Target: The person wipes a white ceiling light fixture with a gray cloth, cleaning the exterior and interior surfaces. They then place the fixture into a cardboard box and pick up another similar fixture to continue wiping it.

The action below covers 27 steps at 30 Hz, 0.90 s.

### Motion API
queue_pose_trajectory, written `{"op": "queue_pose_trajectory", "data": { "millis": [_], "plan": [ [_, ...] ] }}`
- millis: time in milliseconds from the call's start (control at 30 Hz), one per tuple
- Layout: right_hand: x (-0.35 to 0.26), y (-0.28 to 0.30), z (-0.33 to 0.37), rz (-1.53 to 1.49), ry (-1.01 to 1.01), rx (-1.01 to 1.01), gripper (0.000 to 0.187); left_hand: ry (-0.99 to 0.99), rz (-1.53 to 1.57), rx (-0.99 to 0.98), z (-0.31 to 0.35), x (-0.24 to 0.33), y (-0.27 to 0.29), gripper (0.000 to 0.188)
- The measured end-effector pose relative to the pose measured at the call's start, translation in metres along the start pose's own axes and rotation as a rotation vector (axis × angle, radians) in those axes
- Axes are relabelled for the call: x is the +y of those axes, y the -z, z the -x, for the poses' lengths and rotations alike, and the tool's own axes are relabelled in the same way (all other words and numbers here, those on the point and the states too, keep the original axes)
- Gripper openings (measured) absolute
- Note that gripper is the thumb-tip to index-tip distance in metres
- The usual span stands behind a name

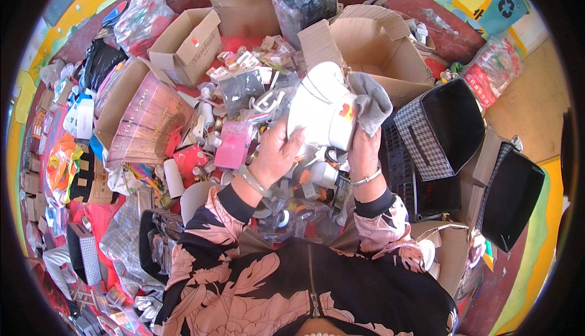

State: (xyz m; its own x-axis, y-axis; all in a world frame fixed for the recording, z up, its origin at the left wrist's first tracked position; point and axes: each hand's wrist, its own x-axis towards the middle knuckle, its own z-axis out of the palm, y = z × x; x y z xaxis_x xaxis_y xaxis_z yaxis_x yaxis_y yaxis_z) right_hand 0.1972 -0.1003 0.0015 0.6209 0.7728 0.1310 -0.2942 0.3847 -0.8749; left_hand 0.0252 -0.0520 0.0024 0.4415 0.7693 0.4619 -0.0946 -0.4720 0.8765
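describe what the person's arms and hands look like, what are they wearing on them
Both arms are in dark sleeves printed with large pale pink flowers, ending in plain black ribbed cuffs. The left hand has a pale, translucent bangle at the wrist. The right hand has a thin silver-coloured bracelet. Both hands are bare, with no gloves.

white mug (323, 113) with red-orange mark | grey cloth (372, 101) | pink box (234, 144), left | black-and-white houndstooth box (420, 138), right | brown cartons (378, 43), far

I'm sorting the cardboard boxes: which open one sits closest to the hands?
The big open box right behind the white appliance that both hands hold. Its flap nearly touches the grey cloth; the other boxes lie farther off to the left and top.
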Motion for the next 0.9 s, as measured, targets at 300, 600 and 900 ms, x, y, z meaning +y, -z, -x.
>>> {"op": "queue_pose_trajectory", "data": {
  "millis": [300, 600, 900],
  "plan": [
    [0.001, 0.017, -0.017, -0.268, -0.068, 0.283, 0.023, 0.129, 0.138, -0.095, -0.002, 0.005, 0.0, 0.027],
    [-0.021, 0.075, -0.043, -0.266, -0.364, 0.145, 0.018, 0.611, 0.754, 0.237, -0.01, -0.018, 0.013, 0.032],
    [-0.045, 0.1, -0.04, -0.54, -0.427, 0.018, 0.049, 0.707, 1.001, 0.468, -0.011, -0.048, 0.026, 0.027]
  ]
}}
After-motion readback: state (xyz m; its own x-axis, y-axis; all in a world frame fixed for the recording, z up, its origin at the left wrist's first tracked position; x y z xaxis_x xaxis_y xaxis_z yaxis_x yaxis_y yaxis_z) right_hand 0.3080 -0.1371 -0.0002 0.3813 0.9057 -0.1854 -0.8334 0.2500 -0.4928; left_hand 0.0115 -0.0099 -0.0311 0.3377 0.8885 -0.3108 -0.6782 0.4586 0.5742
